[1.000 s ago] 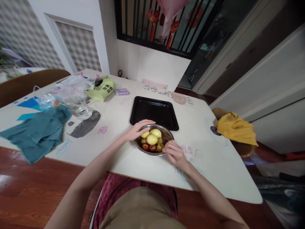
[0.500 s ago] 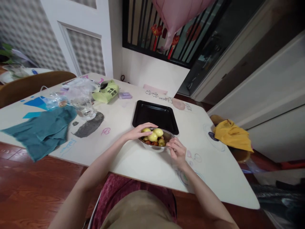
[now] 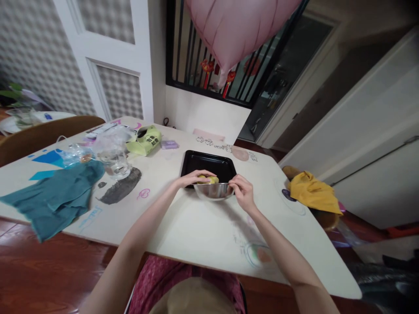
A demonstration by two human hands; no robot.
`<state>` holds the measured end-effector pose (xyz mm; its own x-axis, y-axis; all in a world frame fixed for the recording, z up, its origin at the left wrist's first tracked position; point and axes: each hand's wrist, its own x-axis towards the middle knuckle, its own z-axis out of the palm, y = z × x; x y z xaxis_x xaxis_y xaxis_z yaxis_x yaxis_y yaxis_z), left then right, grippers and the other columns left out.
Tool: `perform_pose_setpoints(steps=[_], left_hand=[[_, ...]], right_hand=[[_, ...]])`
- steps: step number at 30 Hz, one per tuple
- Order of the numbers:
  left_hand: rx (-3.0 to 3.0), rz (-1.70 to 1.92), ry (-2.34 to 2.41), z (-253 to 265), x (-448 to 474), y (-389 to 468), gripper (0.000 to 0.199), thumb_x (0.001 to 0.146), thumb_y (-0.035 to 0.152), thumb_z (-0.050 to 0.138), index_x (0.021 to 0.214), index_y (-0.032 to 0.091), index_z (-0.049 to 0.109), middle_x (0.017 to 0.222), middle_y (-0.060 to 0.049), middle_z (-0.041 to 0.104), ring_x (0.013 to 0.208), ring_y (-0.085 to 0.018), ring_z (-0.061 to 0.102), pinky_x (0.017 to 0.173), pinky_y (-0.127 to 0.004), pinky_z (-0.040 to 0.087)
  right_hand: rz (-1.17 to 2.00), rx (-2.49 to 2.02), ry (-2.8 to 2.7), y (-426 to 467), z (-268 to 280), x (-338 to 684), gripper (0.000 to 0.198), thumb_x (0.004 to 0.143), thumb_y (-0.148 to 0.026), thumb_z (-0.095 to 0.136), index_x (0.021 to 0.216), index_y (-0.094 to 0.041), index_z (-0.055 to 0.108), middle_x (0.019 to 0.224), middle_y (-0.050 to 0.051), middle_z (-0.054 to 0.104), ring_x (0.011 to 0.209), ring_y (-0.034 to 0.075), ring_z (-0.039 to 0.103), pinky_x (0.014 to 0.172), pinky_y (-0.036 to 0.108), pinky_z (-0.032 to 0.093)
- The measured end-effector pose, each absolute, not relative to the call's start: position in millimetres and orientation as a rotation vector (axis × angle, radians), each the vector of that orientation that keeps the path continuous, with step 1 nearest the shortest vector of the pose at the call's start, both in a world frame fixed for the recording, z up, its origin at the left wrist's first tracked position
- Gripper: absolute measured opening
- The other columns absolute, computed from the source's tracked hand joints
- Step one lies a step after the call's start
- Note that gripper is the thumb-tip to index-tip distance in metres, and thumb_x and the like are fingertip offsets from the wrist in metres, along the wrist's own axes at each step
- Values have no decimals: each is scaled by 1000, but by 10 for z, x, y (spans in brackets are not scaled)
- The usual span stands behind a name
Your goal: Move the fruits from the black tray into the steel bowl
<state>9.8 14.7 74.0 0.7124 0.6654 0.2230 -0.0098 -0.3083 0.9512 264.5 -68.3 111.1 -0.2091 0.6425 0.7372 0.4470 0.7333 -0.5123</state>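
Right hand (image 3: 242, 191) pinches the metal bowl (image 3: 214, 192) rim; left hand (image 3: 193, 178) overlies yellow fruit (image 3: 214, 179), its closure indeterminable. Excess tilt could spill fruit past the black baking tray (image 3: 209, 162).

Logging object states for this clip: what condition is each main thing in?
Metal bowl: tilted away from the person
Yellow-green fruit: in the bowl, partly hidden
Left hand: laid over the fruit
Right hand: pinching the bowl's rim
Black tray: lying flat
Teal cloth: rumpled
Green box: open
Pink balloon: inflated
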Motion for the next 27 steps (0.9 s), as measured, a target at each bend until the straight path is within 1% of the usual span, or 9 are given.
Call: perform_pose_setpoints(steps=[2, 4, 8, 11, 14, 16, 19, 23, 27], left_hand=[[1732, 728, 494, 690, 131, 260, 45, 89, 43, 76, 128, 22, 77, 139, -9, 72, 137, -32, 59, 120, -43, 40], [1622, 737, 530, 619, 173, 377, 39, 86, 38, 77, 119, 19, 80, 130, -9, 76, 132, -32, 62, 116, -41, 44], [1459, 795, 680, 466, 256, 620, 25, 82, 27, 74, 103, 15, 81, 102, -7, 81, 110, -28, 70, 101, -37, 52], [1411, 812, 761, 379, 285, 791, 16, 82, 23, 72, 94, 15, 80, 79, -3, 76, 90, -22, 70, 91, -33, 55], [1376, 823, 832, 318, 283, 920, 8, 83, 23, 74, 88, 17, 77, 67, 1, 70, 79, -19, 68, 85, -31, 56], [1362, 838, 869, 284, 276, 971, 7, 82, 23, 75, 87, 18, 76, 65, 2, 69, 78, -19, 68, 84, -31, 56], [1358, 849, 896, 241, 271, 991, 13, 78, 22, 78, 90, 17, 76, 67, 2, 70, 79, -20, 69, 81, -31, 58], [1375, 853, 894, 208, 267, 924, 25, 77, 20, 76, 101, 13, 77, 78, -3, 77, 83, -21, 71, 80, -31, 60], [1418, 866, 881, 202, 274, 804, 36, 79, 19, 69, 114, 13, 76, 89, -6, 80, 92, -22, 74, 87, -30, 61]], right_hand=[[266, -869, -1851, -552, 1157, 2669, 34, 100, -33, 61, 69, -22, 68, 68, 4, 64, 65, 20, 59, 63, 34, 50], [315, -903, -1852, -398, 1199, 2691, 34, 98, -36, 61, 68, -22, 67, 70, 4, 63, 67, 20, 59, 66, 35, 49], [436, -968, -1844, -48, 1257, 2710, 35, 94, -44, 63, 66, -23, 64, 70, 4, 61, 72, 21, 58, 72, 36, 49], [486, -983, -1855, 193, 1269, 2703, 40, 92, -51, 63, 64, -23, 61, 70, 3, 60, 73, 21, 58, 75, 36, 49], [538, -996, -1881, 372, 1282, 2698, 45, 91, -58, 62, 64, -23, 60, 71, 4, 60, 73, 21, 58, 77, 37, 50], [582, -1004, -1909, 460, 1308, 2704, 48, 91, -63, 61, 64, -23, 59, 71, 4, 61, 74, 22, 58, 77, 36, 50], [674, -1011, -1973, 572, 1379, 2724, 54, 90, -70, 61, 63, -23, 56, 67, 3, 60, 72, 21, 57, 75, 36, 50], [821, -1006, -2077, 711, 1501, 2744, 60, 88, -77, 61, 63, -23, 54, 61, 1, 58, 63, 18, 55, 66, 33, 49], [934, -1000, -2169, 816, 1618, 2745, 61, 86, -79, 63, 63, -23, 53, 55, -2, 56, 54, 16, 53, 55, 29, 45]])
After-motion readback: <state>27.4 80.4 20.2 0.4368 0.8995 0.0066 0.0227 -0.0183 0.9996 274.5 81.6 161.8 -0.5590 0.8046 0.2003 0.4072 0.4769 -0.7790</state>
